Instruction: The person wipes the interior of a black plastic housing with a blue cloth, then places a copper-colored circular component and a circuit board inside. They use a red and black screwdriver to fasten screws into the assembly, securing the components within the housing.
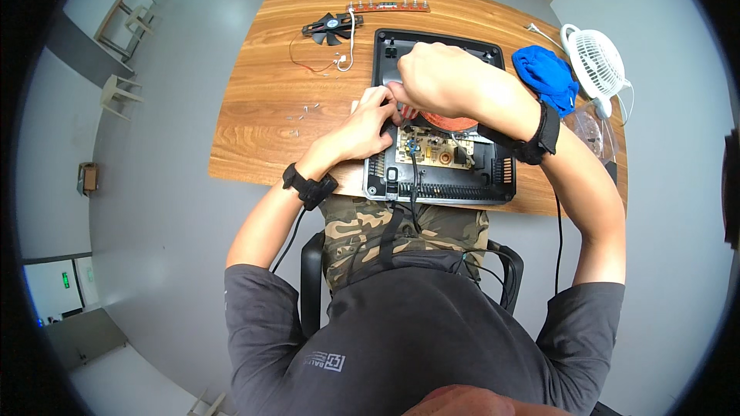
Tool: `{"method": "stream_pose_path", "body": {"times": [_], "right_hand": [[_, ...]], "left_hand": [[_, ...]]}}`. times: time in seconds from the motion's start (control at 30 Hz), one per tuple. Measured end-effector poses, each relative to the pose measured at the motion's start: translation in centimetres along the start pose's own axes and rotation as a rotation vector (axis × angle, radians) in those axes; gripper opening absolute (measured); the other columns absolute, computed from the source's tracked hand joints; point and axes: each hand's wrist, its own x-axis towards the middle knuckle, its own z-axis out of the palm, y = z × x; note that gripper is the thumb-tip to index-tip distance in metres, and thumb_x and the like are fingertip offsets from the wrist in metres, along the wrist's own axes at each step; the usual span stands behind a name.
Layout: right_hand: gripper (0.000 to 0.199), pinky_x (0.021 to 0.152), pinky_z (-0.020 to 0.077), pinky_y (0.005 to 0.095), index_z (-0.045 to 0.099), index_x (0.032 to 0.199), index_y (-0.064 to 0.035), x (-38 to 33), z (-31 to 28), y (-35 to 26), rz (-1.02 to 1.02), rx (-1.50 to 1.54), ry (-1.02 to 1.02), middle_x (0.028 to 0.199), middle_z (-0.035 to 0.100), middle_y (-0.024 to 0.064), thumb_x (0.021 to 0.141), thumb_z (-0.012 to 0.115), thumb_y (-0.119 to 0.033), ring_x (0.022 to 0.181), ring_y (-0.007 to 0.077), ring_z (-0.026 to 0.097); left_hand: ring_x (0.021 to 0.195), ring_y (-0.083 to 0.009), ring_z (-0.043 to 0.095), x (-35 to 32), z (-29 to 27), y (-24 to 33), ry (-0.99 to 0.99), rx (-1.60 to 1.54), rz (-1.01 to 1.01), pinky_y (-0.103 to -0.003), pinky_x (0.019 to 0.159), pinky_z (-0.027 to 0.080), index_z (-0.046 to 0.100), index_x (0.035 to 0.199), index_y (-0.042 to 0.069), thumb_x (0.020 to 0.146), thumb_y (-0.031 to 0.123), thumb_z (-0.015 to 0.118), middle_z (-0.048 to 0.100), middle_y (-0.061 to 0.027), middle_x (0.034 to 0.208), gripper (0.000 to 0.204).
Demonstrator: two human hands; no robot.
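Observation:
An opened black induction cooker housing [482, 182] lies on the wooden table in front of me. Inside it is a copper-coloured coil [451, 121], with a tan circuit board [439, 152] on the near side. My right hand [435, 77] is closed in a fist above the coil's left part and covers much of it; whatever sits in that fist is hidden. Against the coil's left edge, my left hand [366, 127] has its fingers bent and pressed together, their tips close to my right hand. A small red and white piece shows between the hands, too little to name.
Far left on the table [254, 123] are a black fan [331, 29] with wires and a narrow red board strip [393, 7]. Several small screws [303, 112] lie left of the housing. A blue cloth [546, 77], a white fan [595, 62] and a clear plastic bag [592, 132] are at the right.

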Motion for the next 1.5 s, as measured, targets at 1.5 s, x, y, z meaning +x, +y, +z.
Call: {"method": "stream_pose_path", "body": {"times": [1.5], "right_hand": [[0.037,0.068,0.0595,0.0428,0.071,0.085,0.0027,-1.3,0.2,-1.7,-0.123,-0.242,0.139,0.078,0.072,0.0226,0.1,0.061,-0.03,0.078,0.0374,0.074]], "left_hand": [[0.123,-0.036,0.045,-0.3,-0.2,0.1,-0.001,0.022,-0.017,-0.048,0.104,0.037,0.066,0.1,0.005,0.076,0.003,0.066,0.053,-0.0148,0.125,0.024]]}}
